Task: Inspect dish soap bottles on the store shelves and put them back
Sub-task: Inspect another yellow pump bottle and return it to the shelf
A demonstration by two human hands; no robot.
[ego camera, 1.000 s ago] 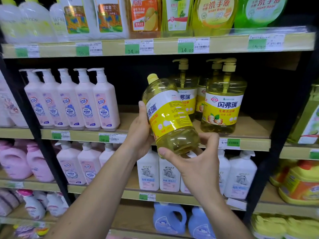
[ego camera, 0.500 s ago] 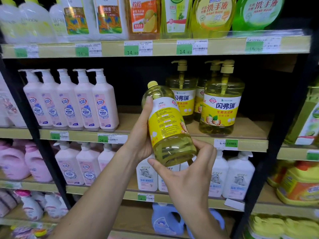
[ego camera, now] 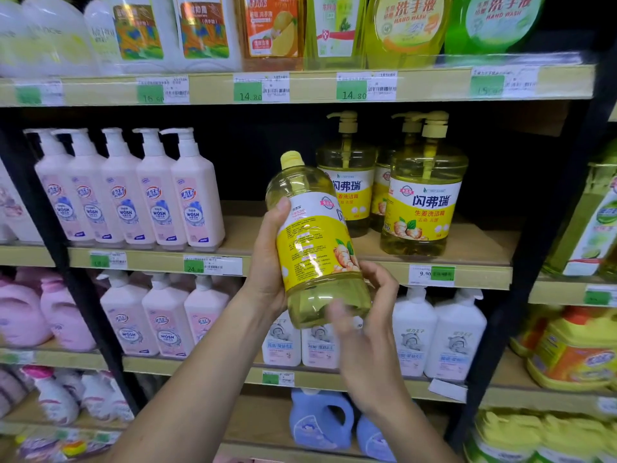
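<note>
Top shelf [ego camera: 213,90]: hand wash bottles [ego camera: 405,26] and other soap bottles along its front edge.
Middle shelf [ego camera: 474,252]: five pink pump bottles [ego camera: 127,192] in a row at the left; yellow ginger dish soap pump bottles [ego camera: 422,195] toward the right.
Lower shelf [ego camera: 367,382]: white pump bottles [ego camera: 434,335] toward the right, pink ones at the left.
Bottom shelf [ego camera: 260,426]: blue jugs [ego camera: 319,419].

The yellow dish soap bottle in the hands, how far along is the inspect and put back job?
Done: the yellow bottle is off the shelf. In hand: the left hand grips its side and the right hand holds its base, back label facing the camera, so inspection looks underway. Left: set it back on the wooden shelf beside the pump bottles of the same brand.
</note>
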